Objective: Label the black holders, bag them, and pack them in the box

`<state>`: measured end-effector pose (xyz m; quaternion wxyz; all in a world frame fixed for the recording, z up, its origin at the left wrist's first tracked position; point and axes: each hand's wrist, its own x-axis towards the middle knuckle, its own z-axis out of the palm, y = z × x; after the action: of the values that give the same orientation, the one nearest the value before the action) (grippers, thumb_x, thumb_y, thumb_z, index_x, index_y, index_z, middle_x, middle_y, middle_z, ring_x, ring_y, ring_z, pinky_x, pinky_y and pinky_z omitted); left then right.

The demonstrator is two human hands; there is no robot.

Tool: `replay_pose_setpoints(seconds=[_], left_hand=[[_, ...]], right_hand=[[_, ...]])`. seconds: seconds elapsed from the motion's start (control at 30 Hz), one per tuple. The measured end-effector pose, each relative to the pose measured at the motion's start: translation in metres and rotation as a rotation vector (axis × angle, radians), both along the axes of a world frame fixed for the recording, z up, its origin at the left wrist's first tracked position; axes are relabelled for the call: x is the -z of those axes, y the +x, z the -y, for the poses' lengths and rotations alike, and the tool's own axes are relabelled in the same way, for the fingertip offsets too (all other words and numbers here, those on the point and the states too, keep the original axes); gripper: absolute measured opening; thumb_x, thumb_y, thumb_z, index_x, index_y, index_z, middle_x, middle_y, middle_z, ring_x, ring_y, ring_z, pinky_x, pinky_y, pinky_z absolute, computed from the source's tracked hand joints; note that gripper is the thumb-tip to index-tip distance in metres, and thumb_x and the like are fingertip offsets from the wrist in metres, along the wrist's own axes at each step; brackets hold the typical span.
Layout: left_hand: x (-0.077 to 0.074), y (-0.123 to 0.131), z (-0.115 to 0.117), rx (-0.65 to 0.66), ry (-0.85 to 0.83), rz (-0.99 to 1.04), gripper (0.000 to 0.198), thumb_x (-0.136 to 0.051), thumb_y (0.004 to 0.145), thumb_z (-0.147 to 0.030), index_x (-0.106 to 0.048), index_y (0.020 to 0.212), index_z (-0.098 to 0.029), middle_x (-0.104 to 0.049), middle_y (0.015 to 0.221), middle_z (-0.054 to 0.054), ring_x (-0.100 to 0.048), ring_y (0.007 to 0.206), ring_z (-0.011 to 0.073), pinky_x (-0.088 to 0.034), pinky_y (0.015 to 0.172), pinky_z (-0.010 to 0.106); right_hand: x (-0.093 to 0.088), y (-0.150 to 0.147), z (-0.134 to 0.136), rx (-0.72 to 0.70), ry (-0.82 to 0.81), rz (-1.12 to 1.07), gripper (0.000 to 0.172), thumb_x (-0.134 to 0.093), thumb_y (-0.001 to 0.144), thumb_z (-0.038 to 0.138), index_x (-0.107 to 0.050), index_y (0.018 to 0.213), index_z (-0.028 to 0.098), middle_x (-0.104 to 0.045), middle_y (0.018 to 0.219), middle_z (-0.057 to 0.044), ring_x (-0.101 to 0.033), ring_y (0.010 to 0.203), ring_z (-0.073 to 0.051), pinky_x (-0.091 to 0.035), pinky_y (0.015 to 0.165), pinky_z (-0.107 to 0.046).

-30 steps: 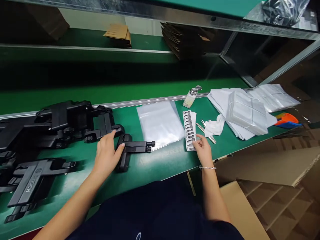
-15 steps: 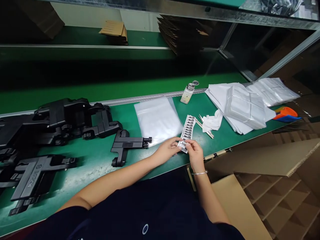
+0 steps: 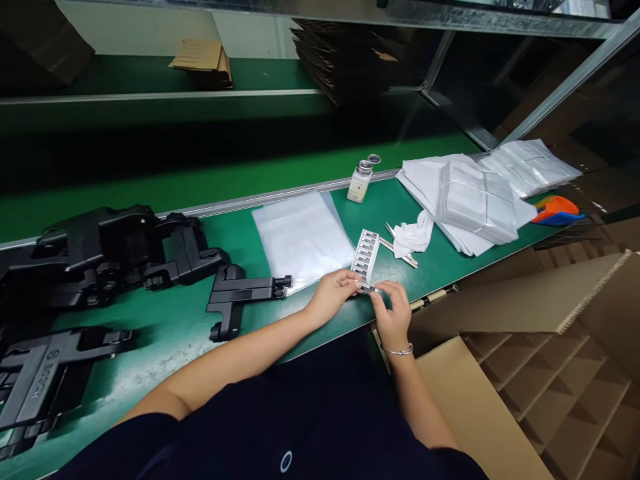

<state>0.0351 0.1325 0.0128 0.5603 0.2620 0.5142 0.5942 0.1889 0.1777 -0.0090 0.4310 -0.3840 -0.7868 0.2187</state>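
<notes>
A white label sheet (image 3: 365, 252) with a column of black-printed labels lies near the bench's front edge, its near end bent up between my hands. My left hand (image 3: 331, 297) pinches that near end from the left. On the other side my right hand (image 3: 393, 312) holds the same end between thumb and fingers, at a printed label (image 3: 367, 287). Whether this label is peeled off the backing, I cannot tell. To the left lies a black T-shaped plastic part (image 3: 245, 291), and behind my left hand are flat clear plastic bags (image 3: 303, 233).
More black plastic parts (image 3: 110, 247) crowd the left; one reads BOSCH. Right of the sheet are tweezers (image 3: 407, 259), a crumpled white cloth (image 3: 414, 235) and a small bottle (image 3: 359, 183). Bagged packs (image 3: 475, 200) and an orange-blue tape dispenser (image 3: 557, 210) lie farther right. An open carton (image 3: 480, 400) stands below.
The near end of the label sheet is now bent up more steeply between my fingers, and less of the sheet shows flat. The view has shifted slightly.
</notes>
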Motion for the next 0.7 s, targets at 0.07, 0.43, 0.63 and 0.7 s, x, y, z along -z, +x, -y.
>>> replay_pose_setpoints(seconds=[0.07,0.43,0.63,0.7], left_hand=[[0.002,0.000,-0.002,-0.001,-0.008,-0.007,0.024,-0.077,0.066,-0.032,-0.066,0.078,-0.015,-0.066,0.070,0.001,-0.062,0.068,0.0147,-0.048,0.069,0.027],[0.007,-0.002,0.010,0.155,-0.036,-0.289,0.040,-0.066,0.080,-0.027,-0.063,0.120,-0.020,-0.072,0.081,0.003,-0.066,0.080,0.0221,-0.048,0.083,0.034],[-0.027,0.015,0.022,0.207,0.310,-0.099,0.079,-0.079,0.070,-0.041,-0.047,0.139,-0.020,-0.064,0.120,0.012,-0.059,0.115,0.0295,-0.044,0.102,0.042],[-0.033,0.022,0.022,0.174,0.382,0.093,0.082,-0.079,0.069,-0.051,-0.048,0.138,-0.018,-0.060,0.130,0.015,-0.050,0.129,0.0331,-0.039,0.109,0.046]], right_hand=[[-0.002,0.003,0.001,0.020,0.048,0.069,0.015,-0.056,0.092,0.034,-0.067,0.090,0.023,-0.069,0.089,-0.005,-0.064,0.089,-0.022,-0.038,0.105,-0.054],[-0.024,-0.002,-0.012,0.159,-0.339,-0.512,0.022,-0.049,0.091,0.041,-0.060,0.098,0.023,-0.063,0.106,-0.008,-0.062,0.102,-0.023,-0.049,0.095,-0.050],[-0.059,-0.060,-0.022,-0.247,-0.672,-0.753,0.045,-0.025,0.096,0.054,-0.056,0.121,0.031,-0.056,0.129,-0.009,-0.059,0.114,-0.020,-0.048,0.100,-0.048],[-0.067,-0.081,-0.017,-0.336,-0.668,-0.744,0.049,-0.020,0.097,0.054,-0.055,0.122,0.031,-0.055,0.129,-0.009,-0.059,0.112,-0.021,-0.049,0.098,-0.049]])
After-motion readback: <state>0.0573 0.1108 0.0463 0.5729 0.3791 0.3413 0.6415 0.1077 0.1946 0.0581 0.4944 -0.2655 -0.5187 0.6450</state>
